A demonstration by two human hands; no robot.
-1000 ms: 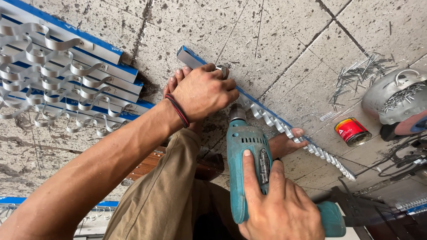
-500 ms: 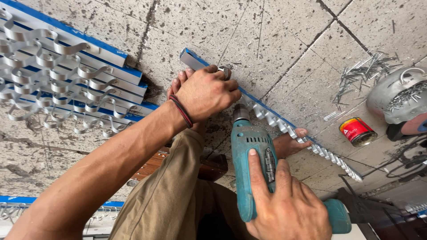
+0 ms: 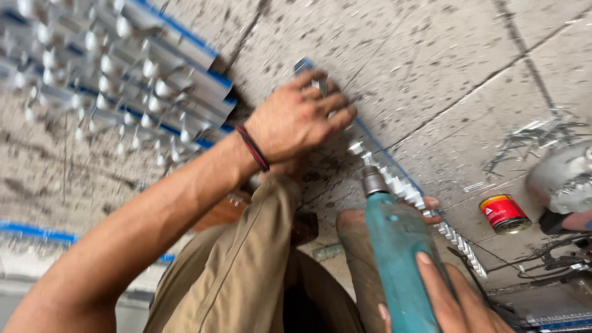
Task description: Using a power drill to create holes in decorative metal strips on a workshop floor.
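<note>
My left hand presses down on a long notched metal strip with a blue edge that lies across the tiled floor. A dark band sits on that wrist. My right hand grips a teal power drill, its chuck pointing down at the strip just right of my left hand. My foot rests beside the strip, under the drill. My knee in tan trousers is between my arms.
A stack of the same notched strips lies at upper left. A small red and yellow can stands on the floor at right, beside a grey power tool and loose metal shavings. Cables run at lower right.
The view has shifted closer and blurred. The drill has tilted up and its chuck has moved nearer the strip, next to my left hand, which stays pressed on it.
</note>
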